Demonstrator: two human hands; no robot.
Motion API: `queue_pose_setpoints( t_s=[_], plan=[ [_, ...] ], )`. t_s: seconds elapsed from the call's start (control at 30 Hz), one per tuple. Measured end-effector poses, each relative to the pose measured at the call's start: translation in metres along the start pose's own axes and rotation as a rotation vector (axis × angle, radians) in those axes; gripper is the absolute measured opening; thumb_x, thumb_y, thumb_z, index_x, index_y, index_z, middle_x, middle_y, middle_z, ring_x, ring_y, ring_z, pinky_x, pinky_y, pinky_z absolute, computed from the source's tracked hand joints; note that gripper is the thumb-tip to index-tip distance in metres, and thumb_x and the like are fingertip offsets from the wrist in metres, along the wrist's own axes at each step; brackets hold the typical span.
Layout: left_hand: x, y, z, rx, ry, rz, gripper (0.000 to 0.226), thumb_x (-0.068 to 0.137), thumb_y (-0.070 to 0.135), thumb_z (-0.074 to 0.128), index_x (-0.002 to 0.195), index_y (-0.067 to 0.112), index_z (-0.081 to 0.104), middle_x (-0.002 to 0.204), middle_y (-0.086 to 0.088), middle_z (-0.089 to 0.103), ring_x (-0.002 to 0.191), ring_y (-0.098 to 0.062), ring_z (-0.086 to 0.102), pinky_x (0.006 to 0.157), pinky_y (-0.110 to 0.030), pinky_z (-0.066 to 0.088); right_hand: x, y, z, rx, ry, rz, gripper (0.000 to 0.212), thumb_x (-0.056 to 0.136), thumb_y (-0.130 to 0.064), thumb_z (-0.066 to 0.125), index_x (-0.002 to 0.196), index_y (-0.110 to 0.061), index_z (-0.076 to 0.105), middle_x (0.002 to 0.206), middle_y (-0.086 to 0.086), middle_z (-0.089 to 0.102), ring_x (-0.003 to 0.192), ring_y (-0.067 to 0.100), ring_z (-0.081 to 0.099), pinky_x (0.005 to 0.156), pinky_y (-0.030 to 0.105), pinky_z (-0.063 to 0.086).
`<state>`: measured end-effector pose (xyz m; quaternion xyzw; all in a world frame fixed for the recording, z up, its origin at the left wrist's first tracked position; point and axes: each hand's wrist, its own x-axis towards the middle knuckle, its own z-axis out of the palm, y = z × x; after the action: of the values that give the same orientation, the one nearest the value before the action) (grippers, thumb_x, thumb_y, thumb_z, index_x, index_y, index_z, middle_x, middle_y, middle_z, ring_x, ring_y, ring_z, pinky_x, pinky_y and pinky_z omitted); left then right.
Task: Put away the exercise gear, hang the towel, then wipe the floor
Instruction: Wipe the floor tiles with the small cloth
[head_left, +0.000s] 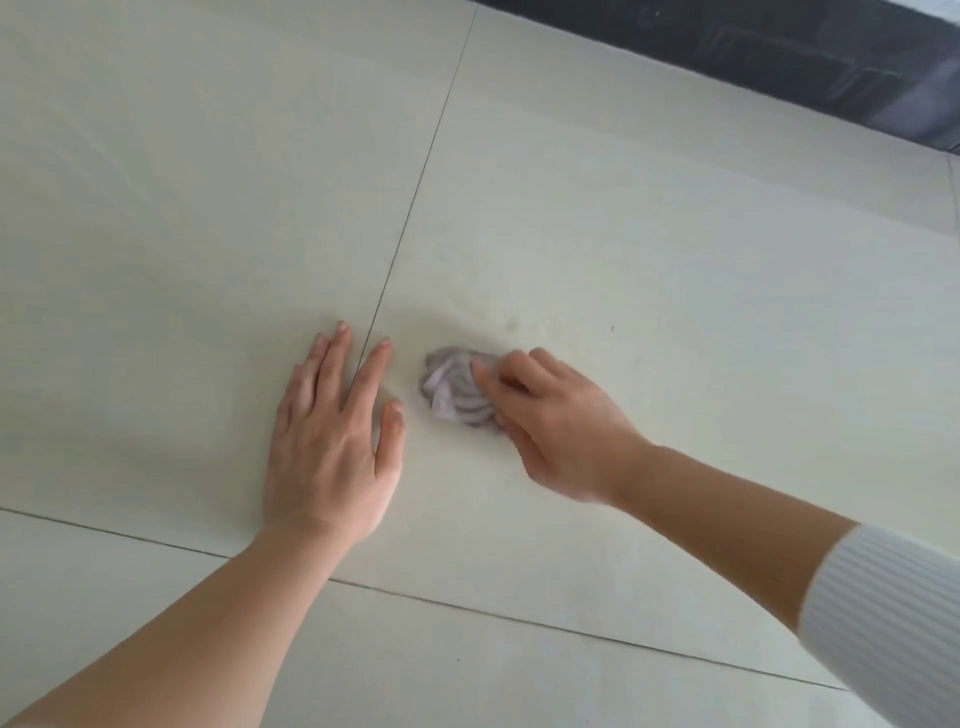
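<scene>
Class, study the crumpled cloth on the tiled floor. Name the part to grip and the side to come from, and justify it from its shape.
Grip the cloth by its raised, bunched folds, coming from above on its right side, as the right hand does. It is wadded into a mound on the floor, so the folds likely gather under curled fingers.
</scene>
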<state>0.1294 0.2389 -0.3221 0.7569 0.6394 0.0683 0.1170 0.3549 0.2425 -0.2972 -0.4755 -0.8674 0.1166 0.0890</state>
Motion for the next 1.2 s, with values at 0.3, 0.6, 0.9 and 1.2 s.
queue_pose_setpoints(
  t_s=[0.3, 0.6, 0.9, 1.2],
  plan=[
    [0.0, 0.003, -0.002, -0.013, 0.003, -0.02, 0.055, 0.093, 0.039, 0.027, 0.146, 0.023, 0.034, 0.158, -0.008, 0.022, 0.145, -0.026, 0.019, 0.117, -0.04, 0.018, 0.039, 0.128, -0.04, -0.177, 0.249, 1.001, 0.039, 0.092, -0.01, 0.041, 0.131, -0.007, 0.048, 0.126, 0.021, 0.041, 0.113, 0.04, 0.041, 0.092, 0.043, 0.04],
    [0.0, 0.003, -0.002, -0.003, 0.006, -0.027, 0.054, 0.093, 0.036, 0.032, 0.146, 0.024, 0.034, 0.158, -0.007, 0.022, 0.145, -0.026, 0.02, 0.117, -0.037, 0.015, 0.157, 0.096, -0.023, -0.109, 0.136, 0.765, 0.04, 0.096, -0.012, 0.04, 0.135, -0.007, 0.041, 0.135, 0.014, 0.035, 0.118, 0.036, 0.037, 0.094, 0.039, 0.037],
    [0.002, 0.004, -0.005, -0.001, -0.01, -0.021, 0.055, 0.092, 0.035, 0.035, 0.145, 0.021, 0.037, 0.157, -0.01, 0.024, 0.145, -0.028, 0.021, 0.117, -0.039, 0.015, 0.095, 0.051, -0.019, -0.061, -0.153, -0.161, 0.041, 0.085, -0.009, 0.055, 0.126, -0.012, 0.06, 0.106, 0.012, 0.058, 0.084, 0.033, 0.051, 0.073, 0.038, 0.05],
    [0.003, 0.003, -0.002, -0.006, 0.005, -0.015, 0.055, 0.092, 0.035, 0.035, 0.144, 0.021, 0.038, 0.156, -0.01, 0.025, 0.143, -0.028, 0.022, 0.114, -0.041, 0.019, 0.13, 0.073, -0.026, -0.067, 0.044, 0.761, 0.044, 0.092, -0.008, 0.043, 0.135, -0.019, 0.044, 0.125, 0.011, 0.041, 0.11, 0.034, 0.04, 0.087, 0.039, 0.04]
  ],
)
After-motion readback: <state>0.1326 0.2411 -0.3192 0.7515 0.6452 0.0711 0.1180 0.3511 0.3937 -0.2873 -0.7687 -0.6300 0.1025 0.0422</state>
